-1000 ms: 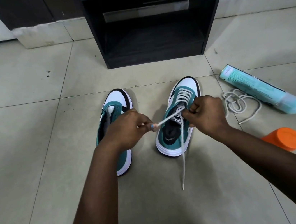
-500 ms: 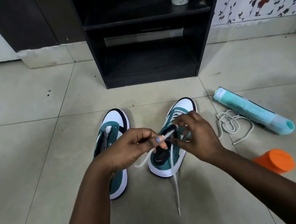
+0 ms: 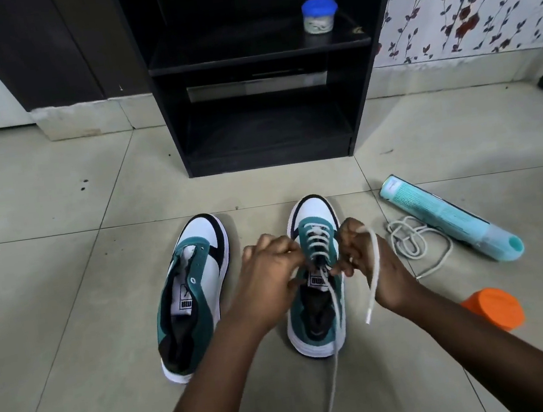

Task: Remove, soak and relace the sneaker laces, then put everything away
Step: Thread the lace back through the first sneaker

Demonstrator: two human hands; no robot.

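Right now both hands work at the top eyelets of the laced sneaker (image 3: 314, 279): the right hand (image 3: 364, 255) has its fingers curled tight round one end of the lace (image 3: 372, 261), which loops up over the knuckles and hangs down past the wrist, while the left hand (image 3: 269, 268) is bunched at the tongue, apparently pinching the other end, though its fingertips are hidden. That other end trails down over the heel onto the floor (image 3: 73, 335) toward its near edge. Judging by this, the relacing of this shoe is nearly done; to finish well, pull both ends to even length and snug each crossing from toe upward before tying. Just beside it on the left stands the other sneaker (image 3: 194, 295), with no lace in its eyelets. Its loose lace (image 3: 413, 246) lies coiled to the right, touching or nearly touching a teal bottle (image 3: 451, 216) lying on its side. An orange lid (image 3: 493, 313) sits nearer. Farther back stands a black shelf (image 3: 259, 69) holding a blue-lidded jar (image 3: 320, 16)
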